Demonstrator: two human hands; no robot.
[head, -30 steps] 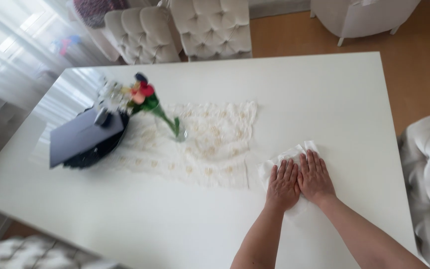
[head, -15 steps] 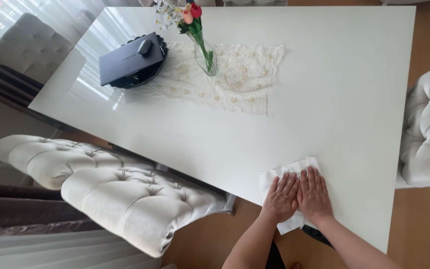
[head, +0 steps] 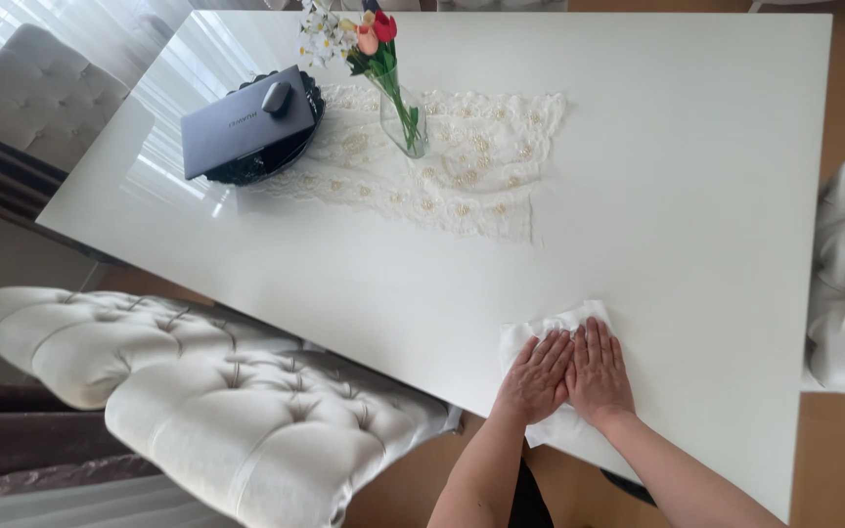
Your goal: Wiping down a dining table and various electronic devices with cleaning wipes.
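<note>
Fingers of both hands flat, spread, pressing cloth (head: 552, 328) onto desk (head: 677, 176) nr front edge. L hand (head: 534, 376) & R hand (head: 599, 372) side by side, touching. Vase (head: 403, 122) w/ flowers on lace runner (head: 462, 166), well apart; laptop (head: 244, 119) beyond.

The crumpled paper cloth (head: 552, 328) under the left grip (head: 537, 376) and right grip (head: 596, 372) is plain white, matching the glossy white worktop (head: 677, 166). Farther from the grips, the lace runner (head: 462, 166) is cream with small golden dots. The flat laptop (head: 242, 119) is dark grey-blue. The flowers in the glass vase (head: 405, 122) are red, pink and white on green stems. The tufted chairs (head: 237, 411) are cream.
</note>
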